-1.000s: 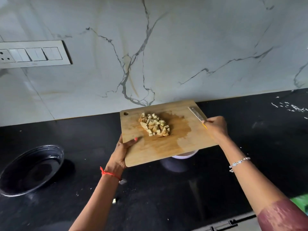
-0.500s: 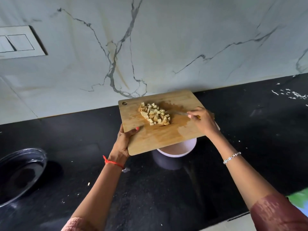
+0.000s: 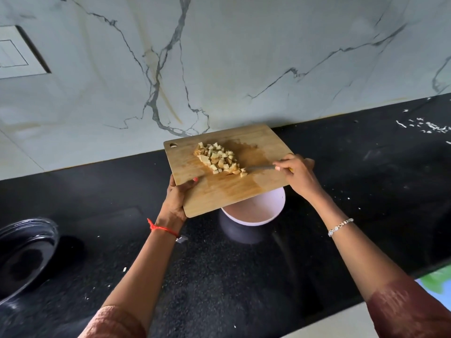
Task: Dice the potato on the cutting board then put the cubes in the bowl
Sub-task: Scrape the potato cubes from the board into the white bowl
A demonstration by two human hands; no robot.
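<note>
My left hand (image 3: 176,201) grips the near-left corner of the wooden cutting board (image 3: 227,189), holding it above the white bowl (image 3: 256,211); my right hand (image 3: 296,173) is closed around the knife (image 3: 260,168), blade tip touching the potato cubes (image 3: 220,159), which lie heaped between my hands, on the board.

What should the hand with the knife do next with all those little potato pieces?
Probably sweep the knife toward the board's lower edge. The potato cubes are still piled on the cutting board, which the left hand holds above the white bowl, and the right hand has the blade beside the pile.
</note>
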